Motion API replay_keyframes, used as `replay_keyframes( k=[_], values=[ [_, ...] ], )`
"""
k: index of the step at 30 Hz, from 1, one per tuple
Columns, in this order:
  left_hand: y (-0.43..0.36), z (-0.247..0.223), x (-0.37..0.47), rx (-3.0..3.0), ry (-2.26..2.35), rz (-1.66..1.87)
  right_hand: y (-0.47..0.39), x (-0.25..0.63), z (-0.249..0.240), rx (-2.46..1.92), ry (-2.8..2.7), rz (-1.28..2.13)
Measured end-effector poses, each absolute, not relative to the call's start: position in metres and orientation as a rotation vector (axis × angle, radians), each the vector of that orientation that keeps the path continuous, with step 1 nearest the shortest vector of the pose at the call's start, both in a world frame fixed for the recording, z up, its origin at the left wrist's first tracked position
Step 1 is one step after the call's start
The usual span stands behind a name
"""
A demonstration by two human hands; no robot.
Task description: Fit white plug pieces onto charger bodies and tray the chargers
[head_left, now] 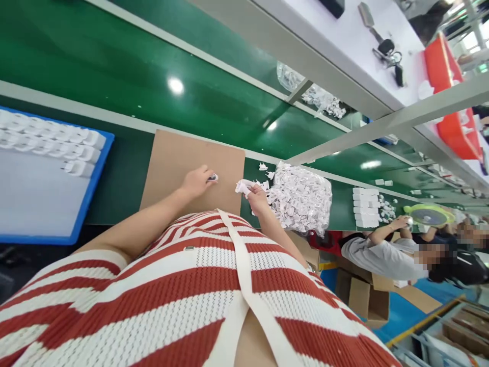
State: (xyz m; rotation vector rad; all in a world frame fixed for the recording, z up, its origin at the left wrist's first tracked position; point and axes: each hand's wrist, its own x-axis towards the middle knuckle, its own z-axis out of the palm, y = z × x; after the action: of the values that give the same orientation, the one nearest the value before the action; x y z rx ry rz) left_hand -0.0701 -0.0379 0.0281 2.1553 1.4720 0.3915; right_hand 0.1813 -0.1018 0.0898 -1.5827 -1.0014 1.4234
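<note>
Over a brown cardboard sheet point(191, 145), my left hand point(196, 183) is closed on a small white plastic piece point(215, 177) with a dark face, mostly covered by the fingers. To its right, my right hand point(258, 198) pinches a white plastic plug part point(243, 187) near the sheet's right edge. A heap of white plug parts in a clear plastic bag point(301, 196) lies just beyond my right hand. A few loose plug pieces point(263, 166) with pins lie between the sheet and the bag.
At the left is a blue-edged tray point(86, 201) with rows of white plugs point(49, 135). A grey metal frame point(344, 140) crosses over the green bench point(126, 76). Stacked white boxes point(365, 206) stand farther right, beside a co-worker in a grey shirt point(385, 257).
</note>
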Motion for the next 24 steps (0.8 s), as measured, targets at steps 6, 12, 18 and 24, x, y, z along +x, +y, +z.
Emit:
replay_keyframes(
  k=[6, 12, 18, 24],
  values=[
    [-0.089, 0.007, -0.064, 2.014, 1.396, 0.529, -0.105, 0.17, 0.05, -1.875, -1.761, 0.976],
    [-0.092, -0.015, -0.072, 1.945, 1.357, 0.715, -0.105, 0.164, 0.039, -1.914, -2.035, 0.875],
    [-0.093, -0.025, -0.072, 1.931, 1.315, 0.802, -0.096, 0.143, 0.065, -1.748, -2.304, 0.773],
    [-0.093, -0.031, -0.071, 1.93, 1.287, 0.851, -0.086, 0.116, 0.069, -1.586, -2.671, 0.633]
  ],
)
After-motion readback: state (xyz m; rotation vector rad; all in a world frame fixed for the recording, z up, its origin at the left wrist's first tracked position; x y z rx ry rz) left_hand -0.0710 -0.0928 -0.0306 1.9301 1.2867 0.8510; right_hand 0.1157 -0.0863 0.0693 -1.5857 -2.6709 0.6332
